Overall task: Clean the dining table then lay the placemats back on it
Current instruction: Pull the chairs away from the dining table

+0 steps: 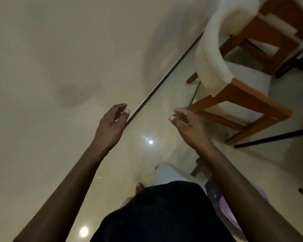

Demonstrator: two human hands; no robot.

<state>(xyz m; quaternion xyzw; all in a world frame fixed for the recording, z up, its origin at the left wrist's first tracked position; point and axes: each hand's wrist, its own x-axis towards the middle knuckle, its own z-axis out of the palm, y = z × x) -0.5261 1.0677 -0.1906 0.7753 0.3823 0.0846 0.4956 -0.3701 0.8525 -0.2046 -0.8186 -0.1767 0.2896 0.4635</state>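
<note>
A pale wall [63,55] fills the whole left and upper part of the frame, blurred by motion, and meets the glossy cream floor [147,154] along a dark baseboard line [166,77] that runs diagonally from the upper right down toward the centre. Two bright ceiling-light reflections sit on the floor, one at centre and one at the lower left. No container shows anywhere in the view, and neither the dining table nor the placemats can be made out with certainty.

In the upper right stands a wooden chair [243,100] with a white upholstered back and seat, tilted in the frame; beyond it at the top right corner is more brown woodwork, too blurred to identify. Thin black bars [273,137] cross the right edge just below the chair, possibly furniture legs, though I cannot tell what they belong to.

At the bottom centre is the person's dark top [161,212], with pale trousers and a bare foot visible under it.

Both bare forearms reach up from the bottom edge. The left hand [110,124] hangs in mid-frame with fingers loosely curled and nothing in it. The right hand [185,123], just beside it and near the chair's front leg, is likewise relaxed and empty, fingers half spread.
</note>
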